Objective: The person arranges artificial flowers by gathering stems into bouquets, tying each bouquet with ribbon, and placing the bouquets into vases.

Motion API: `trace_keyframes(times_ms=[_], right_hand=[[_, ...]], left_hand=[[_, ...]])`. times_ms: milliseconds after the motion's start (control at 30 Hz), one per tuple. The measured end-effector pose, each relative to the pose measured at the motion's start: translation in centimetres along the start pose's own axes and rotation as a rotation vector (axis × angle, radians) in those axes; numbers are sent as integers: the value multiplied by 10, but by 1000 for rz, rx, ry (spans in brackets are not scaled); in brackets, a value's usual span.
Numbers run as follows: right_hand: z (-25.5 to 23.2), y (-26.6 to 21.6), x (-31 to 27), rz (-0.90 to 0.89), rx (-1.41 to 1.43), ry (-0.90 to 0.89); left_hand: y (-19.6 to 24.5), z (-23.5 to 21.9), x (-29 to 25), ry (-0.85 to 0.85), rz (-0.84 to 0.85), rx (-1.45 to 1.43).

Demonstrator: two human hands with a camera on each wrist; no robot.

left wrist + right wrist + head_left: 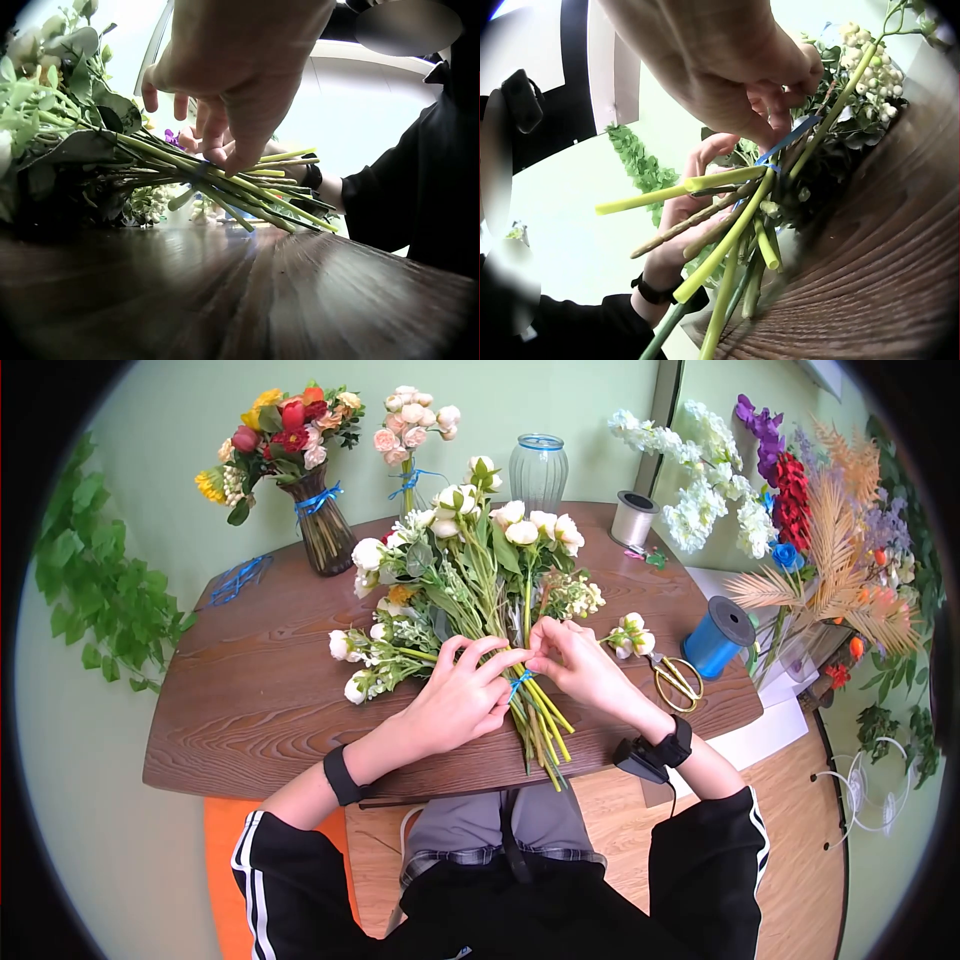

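Observation:
A bouquet of white flowers and greenery [455, 575] lies on the table, its bare green stems [545, 725] pointing toward the person. Around the stems runs a thin blue ribbon [519, 682], also visible as a blue strip [793, 136] in the right wrist view. My right hand [580, 665] pinches the ribbon above the stems, thumb and forefinger together. Over the stems from the left, my left hand [465, 695] has its thumb and fingers bent together at the ribbon. Seen from the left wrist, its fingertips [217, 156] are right at the binding, partly covering it.
Gold-handled scissors [678, 683] and a blue ribbon spool [718, 637] lie to the right, a white spool [634, 520] behind. At the back stand a vase of colourful flowers [318, 525], a pale pink bunch [410, 435] and a glass vase [539, 475]. Loose blue ribbon [238, 580] lies left.

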State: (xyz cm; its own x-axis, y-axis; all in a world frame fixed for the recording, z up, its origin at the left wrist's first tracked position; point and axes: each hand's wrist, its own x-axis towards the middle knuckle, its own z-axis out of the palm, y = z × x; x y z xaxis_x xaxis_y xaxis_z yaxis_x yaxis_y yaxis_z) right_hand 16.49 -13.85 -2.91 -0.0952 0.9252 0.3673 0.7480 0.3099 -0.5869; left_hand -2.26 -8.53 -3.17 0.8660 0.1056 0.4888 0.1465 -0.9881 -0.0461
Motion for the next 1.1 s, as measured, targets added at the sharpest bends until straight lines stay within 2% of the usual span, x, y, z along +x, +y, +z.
trace_keyframes(times_ms=[100, 400, 600, 700, 800, 833, 933, 967, 1067, 1100], right_hand=[[0, -4, -2, -49, -138, 24], [6, -2, -4, -148, -258, 91], [-2, -5, -7, -53, -179, 47], [-6, -1, -10, -64, -196, 189], [-21, -6, -16, 215, -72, 76], [-23, -1, -17, 218, -58, -1], [-21, 0, -18, 665, 176, -348], [-18, 6, -16, 782, 313, -419], [9, 32, -15, 837, 936, -149], [10, 36, -13, 834, 1117, -83]], left_hand=[[0, 1, 0, -17, -5, -6], [2, 0, 0, -6, -34, -70], [-3, 1, -8, -17, -107, -48], [-2, -13, -12, 53, -131, -58], [3, -31, -18, 70, -150, -24], [5, -38, -20, 88, -140, 24], [-5, -28, -42, -150, -484, -324], [-11, -27, -41, -354, -695, -630], [-30, -6, -44, -269, -984, -1211], [-34, -6, -40, -260, -1040, -1303]])
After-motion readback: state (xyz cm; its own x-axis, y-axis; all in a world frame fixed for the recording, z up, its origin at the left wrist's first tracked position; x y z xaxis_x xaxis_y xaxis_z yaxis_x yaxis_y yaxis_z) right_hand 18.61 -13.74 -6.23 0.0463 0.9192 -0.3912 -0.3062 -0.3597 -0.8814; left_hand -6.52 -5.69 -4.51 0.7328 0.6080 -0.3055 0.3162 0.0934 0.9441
